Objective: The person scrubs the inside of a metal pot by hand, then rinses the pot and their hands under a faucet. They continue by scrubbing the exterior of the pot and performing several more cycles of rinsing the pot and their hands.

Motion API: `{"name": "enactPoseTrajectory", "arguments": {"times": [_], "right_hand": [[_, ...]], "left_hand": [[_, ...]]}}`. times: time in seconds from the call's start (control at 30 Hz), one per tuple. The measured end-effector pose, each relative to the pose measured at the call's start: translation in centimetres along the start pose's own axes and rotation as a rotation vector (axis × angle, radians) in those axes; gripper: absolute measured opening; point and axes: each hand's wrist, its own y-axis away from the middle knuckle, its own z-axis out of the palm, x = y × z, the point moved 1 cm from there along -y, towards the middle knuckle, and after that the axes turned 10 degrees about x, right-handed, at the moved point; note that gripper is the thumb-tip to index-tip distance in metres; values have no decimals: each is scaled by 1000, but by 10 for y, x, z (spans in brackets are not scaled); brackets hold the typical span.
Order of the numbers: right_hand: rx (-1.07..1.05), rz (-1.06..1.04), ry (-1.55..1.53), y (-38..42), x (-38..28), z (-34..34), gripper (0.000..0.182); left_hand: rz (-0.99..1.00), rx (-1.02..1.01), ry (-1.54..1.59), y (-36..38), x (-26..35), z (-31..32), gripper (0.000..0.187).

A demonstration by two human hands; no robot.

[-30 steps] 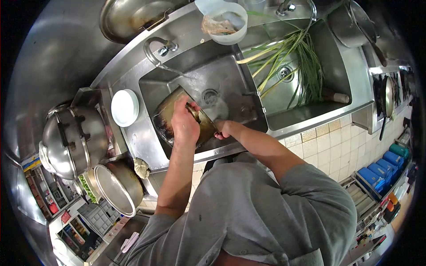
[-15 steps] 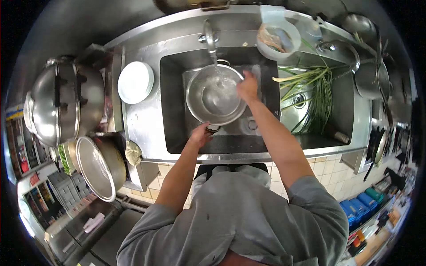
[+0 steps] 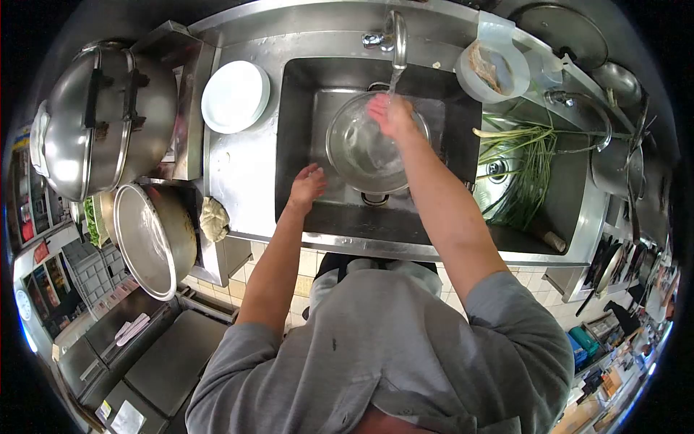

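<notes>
The right hand, open with its fingers spread, is over the pot — just below the tap and its stream of water. The left hand hangs half open and holding nothing, to the left of the pot, which sits in the sink between the hands. White plates are stacked beyond the left hand; green stalks lie right of the right hand.

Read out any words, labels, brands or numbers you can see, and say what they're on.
No text can be read.
White label on the grey surface, lower left: too small and blurred.
Round white dial, far left: marks too small.
Plates, pot in the sink: no writing visible.
</notes>
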Motion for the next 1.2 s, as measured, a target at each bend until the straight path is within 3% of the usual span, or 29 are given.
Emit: {"name": "enactPoseTrajectory", "arguments": {"times": [0.03, 0.1, 0.13, 0.2, 0.33, 0.4, 0.43, 0.47, 0.5, 0.53, 0.57, 0.6, 0.63, 0.7, 0.73, 0.8, 0.87, 0.93, 1.0, 1.03, 1.07, 1.1, 1.13, 1.2], "right_hand": [[2, 1, 0, 1, 1, -4, 38], [-378, 231, 226, 3, 1, -5, 36], [-377, 232, 222, 0, 1, -5, 36], [-204, -92, -80, -8, -3, -7, 33], [-367, 64, 222, 15, -27, 14, 41], [-404, -30, -123, 10, -28, 18, 37], [-406, -25, -120, 11, -25, 20, 37], [-309, -152, -83, 16, -24, 21, 35], [-209, -279, -48, 21, -24, 21, 34], [-212, -281, -51, 31, -31, 18, 34], [-336, -44, 97, 42, -38, 10, 34], [-455, 197, 248, 53, -42, 7, 34], [-457, 200, 253, 53, -39, 6, 34], [-22, -120, -17, 49, -32, 1, 35], [-23, -115, -17, 52, -31, 1, 35], [-394, 71, 112, 64, -34, 7, 35], [-370, 22, 121, 72, -36, 12, 32], [-342, -28, 132, 72, -39, 15, 29], [-142, -182, -8, 64, -47, 15, 32], [-139, -182, -8, 64, -49, 16, 32], [-220, -177, 31, 68, -51, 19, 31], [-300, -171, 70, 71, -54, 23, 30], [-297, -168, 69, 76, -57, 26, 30], [-510, -57, 24, 91, -62, 33, 29]], "left_hand": [[9, -7, 54, 4, -4, 0, 67], [28, -15, 104, 6, -4, 0, 69], [4, -16, 73, 11, -3, 3, 69], [-27, -15, 44, 18, -3, 12, 68], [31, -4, -37, -13, -3, 27, 68], [70, -27, -71, -32, -1, 38, 68], [328, 71, -169, -35, 10, 47, 60], [588, 172, -271, -40, 20, 51, 53], [589, 175, -273, -46, 28, 53, 53], [533, 323, -377, -55, 36, 53, 41], [470, 470, -477, -62, 44, 55, 30], [468, 473, -474, -68, 50, 56, 30], [506, 493, -488, -70, 57, 58, 24], [538, 518, -505, -79, 67, 63, 20], [476, 492, -456, -86, 71, 66, 21], [413, 470, -412, -98, 82, 70, 23], [544, 519, -562, -100, 99, 81, 23], [523, 502, -604, -98, 113, 94, 27], [506, 480, -644, -96, 121, 106, 32], [626, 446, -706, -101, 119, 111, 33], [748, 410, -767, -112, 114, 116, 33], [747, 407, -769, -125, 112, 125, 33], [884, 198, -518, -146, 107, 140, 33], [996, -16, -264, -153, 101, 160, 33]]}}
